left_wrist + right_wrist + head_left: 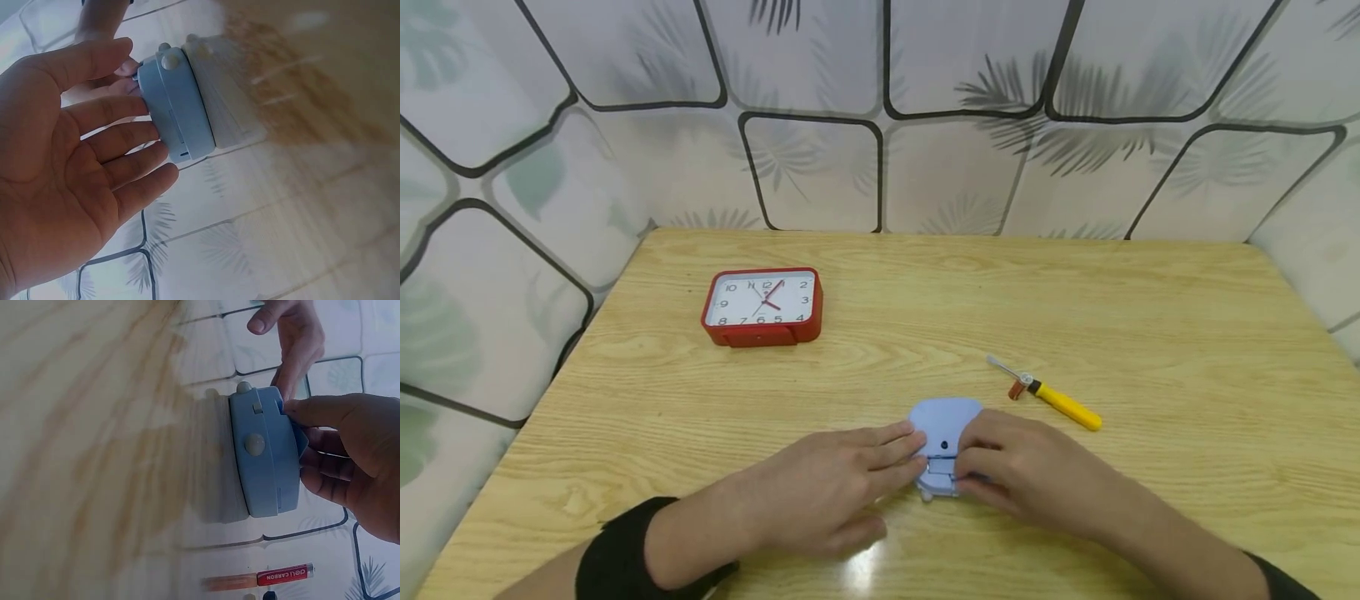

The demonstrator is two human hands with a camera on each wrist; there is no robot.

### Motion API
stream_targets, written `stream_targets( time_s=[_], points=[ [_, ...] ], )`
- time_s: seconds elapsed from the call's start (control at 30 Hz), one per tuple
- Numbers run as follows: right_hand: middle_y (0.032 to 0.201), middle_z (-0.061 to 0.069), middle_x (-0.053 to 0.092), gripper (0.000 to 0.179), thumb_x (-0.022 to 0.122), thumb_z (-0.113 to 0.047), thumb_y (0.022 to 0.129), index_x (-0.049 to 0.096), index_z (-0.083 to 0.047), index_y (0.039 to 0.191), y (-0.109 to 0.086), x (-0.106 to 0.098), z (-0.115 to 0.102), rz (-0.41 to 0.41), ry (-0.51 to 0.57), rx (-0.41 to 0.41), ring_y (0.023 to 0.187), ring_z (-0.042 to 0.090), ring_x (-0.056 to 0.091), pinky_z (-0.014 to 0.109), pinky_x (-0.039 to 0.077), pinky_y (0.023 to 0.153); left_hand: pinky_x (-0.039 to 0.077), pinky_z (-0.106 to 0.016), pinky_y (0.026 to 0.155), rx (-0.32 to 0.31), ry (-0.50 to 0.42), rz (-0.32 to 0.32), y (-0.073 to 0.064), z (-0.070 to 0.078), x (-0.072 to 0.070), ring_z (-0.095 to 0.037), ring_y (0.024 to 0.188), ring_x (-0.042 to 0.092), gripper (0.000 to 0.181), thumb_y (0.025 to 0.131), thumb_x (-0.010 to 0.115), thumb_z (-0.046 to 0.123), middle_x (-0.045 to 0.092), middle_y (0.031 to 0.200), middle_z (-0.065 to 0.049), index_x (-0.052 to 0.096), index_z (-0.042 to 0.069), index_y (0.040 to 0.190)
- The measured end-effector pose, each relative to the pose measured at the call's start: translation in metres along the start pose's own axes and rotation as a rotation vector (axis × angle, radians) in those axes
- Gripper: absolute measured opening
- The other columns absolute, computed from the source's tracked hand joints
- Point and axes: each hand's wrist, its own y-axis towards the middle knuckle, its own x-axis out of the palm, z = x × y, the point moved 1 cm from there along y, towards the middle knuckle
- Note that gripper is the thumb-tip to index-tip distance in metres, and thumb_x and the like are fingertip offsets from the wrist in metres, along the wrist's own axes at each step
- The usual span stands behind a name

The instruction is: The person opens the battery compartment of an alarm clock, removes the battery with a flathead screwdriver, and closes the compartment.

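Device, pale blue and rounded, on a wood-grain table between two hands — touched at its left edge by the outstretched fingers of the left hand, pinched at a raised flap by the right hand. Beyond, rightward — yellow-handled screwdriver just beside a small red battery. Farther back, left: red clock.
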Motion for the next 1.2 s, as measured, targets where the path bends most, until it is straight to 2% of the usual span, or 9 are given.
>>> stream_targets(
  time_s=[0.13, 0.23, 0.33, 0.4, 0.63, 0.93, 1.03, 1.13, 1.2],
  points=[
    [0.095, -0.007, 0.063, 0.017, 0.083, -0.011, 0.075, 0.07, -0.017, 0.084, -0.0009, -0.002, -0.0005, 0.006, -0.029, -0.021, 0.086, 0.004, 0.059, 0.014, 0.051, 0.076, 0.035, -0.031, 0.118, 0.003, -0.008, 0.005, 0.0007, -0.0002, 0.0002, -0.022, 0.147, 0.036, 0.062, 0.096, 0.06, 0.04, 0.043, 0.155, -0.01, 0.049, 0.007, 0.147],
    [0.094, -0.006, 0.063, 0.005, 0.071, -0.013, 0.088, 0.07, -0.016, 0.084, -0.0016, -0.002, -0.0003, 0.03, -0.041, -0.038, 0.085, 0.005, 0.06, 0.015, 0.052, 0.075, 0.036, -0.031, 0.117, 0.004, -0.007, 0.006, 0.0012, -0.0001, 0.0002, -0.022, 0.147, 0.037, 0.062, 0.096, 0.061, 0.04, 0.043, 0.155, -0.01, 0.049, 0.007, 0.147],
    [0.094, -0.006, 0.064, 0.024, 0.052, -0.021, 0.1, 0.069, -0.015, 0.084, -0.0016, -0.0012, -0.0003, 0.067, -0.047, -0.05, 0.084, 0.006, 0.06, 0.015, 0.052, 0.075, 0.036, -0.031, 0.117, 0.004, -0.022, 0.001, 0.0015, -0.0003, -0.0003, -0.022, 0.147, 0.036, 0.062, 0.096, 0.061, 0.04, 0.043, 0.155, -0.01, 0.049, 0.007, 0.148],
    [0.094, -0.005, 0.064, 0.031, 0.046, -0.025, 0.102, 0.069, -0.014, 0.085, -0.0011, -0.0006, -0.0005, 0.083, -0.048, -0.055, 0.084, 0.006, 0.06, 0.016, 0.053, 0.075, 0.036, -0.031, 0.117, 0.005, -0.026, -0.001, 0.0018, -0.0006, -0.0005, -0.022, 0.147, 0.036, 0.062, 0.096, 0.061, 0.039, 0.043, 0.155, -0.01, 0.048, 0.007, 0.148],
    [0.094, -0.005, 0.063, 0.033, 0.043, -0.026, 0.104, 0.069, -0.014, 0.087, -0.0006, 0.0006, -0.0009, 0.086, -0.055, -0.037, 0.085, 0.006, 0.06, 0.017, 0.052, 0.075, 0.037, -0.031, 0.117, 0.007, -0.037, 0.002, 0.0015, -0.0011, 0.0, -0.022, 0.147, 0.036, 0.063, 0.096, 0.061, 0.039, 0.042, 0.155, -0.011, 0.048, 0.007, 0.148],
    [0.095, -0.006, 0.063, 0.035, 0.043, -0.028, 0.105, 0.069, -0.015, 0.087, -0.0005, 0.0018, -0.0023, 0.074, -0.059, -0.013, 0.087, 0.007, 0.06, 0.018, 0.052, 0.077, 0.04, -0.032, 0.114, -0.02, -0.114, 0.01, 0.0, -0.0023, 0.0001, -0.021, 0.146, 0.037, 0.072, 0.093, 0.065, 0.038, 0.043, 0.155, -0.012, 0.039, 0.006, 0.151],
    [0.096, -0.007, 0.063, 0.024, 0.055, -0.025, 0.103, 0.07, -0.016, 0.088, -0.0007, 0.0009, -0.0029, 0.05, -0.04, 0.009, 0.088, 0.006, 0.059, 0.017, 0.052, 0.078, 0.039, -0.032, 0.115, 0.0, -0.106, 0.01, -0.0008, -0.0027, -0.0001, -0.021, 0.146, 0.037, 0.07, 0.093, 0.065, 0.039, 0.043, 0.155, -0.012, 0.041, 0.01, 0.152],
    [0.096, -0.009, 0.062, 0.005, 0.074, -0.018, 0.091, 0.071, -0.017, 0.087, -0.0005, -0.0005, -0.0035, 0.028, -0.015, 0.048, 0.088, 0.005, 0.058, 0.014, 0.05, 0.078, 0.038, -0.032, 0.116, 0.008, -0.08, 0.007, -0.0011, -0.0026, -0.0002, -0.022, 0.146, 0.036, 0.068, 0.093, 0.064, 0.04, 0.042, 0.155, -0.011, 0.043, 0.013, 0.152],
    [0.095, -0.009, 0.062, 0.013, 0.082, -0.014, 0.08, 0.072, -0.018, 0.086, -0.0002, -0.0013, -0.0038, 0.014, 0.003, 0.08, 0.088, 0.004, 0.057, 0.012, 0.049, 0.077, 0.037, -0.032, 0.116, 0.008, -0.067, 0.002, -0.0012, -0.0024, -0.0002, -0.021, 0.147, 0.036, 0.067, 0.094, 0.064, 0.04, 0.042, 0.155, -0.011, 0.043, 0.014, 0.152]
  ],
)
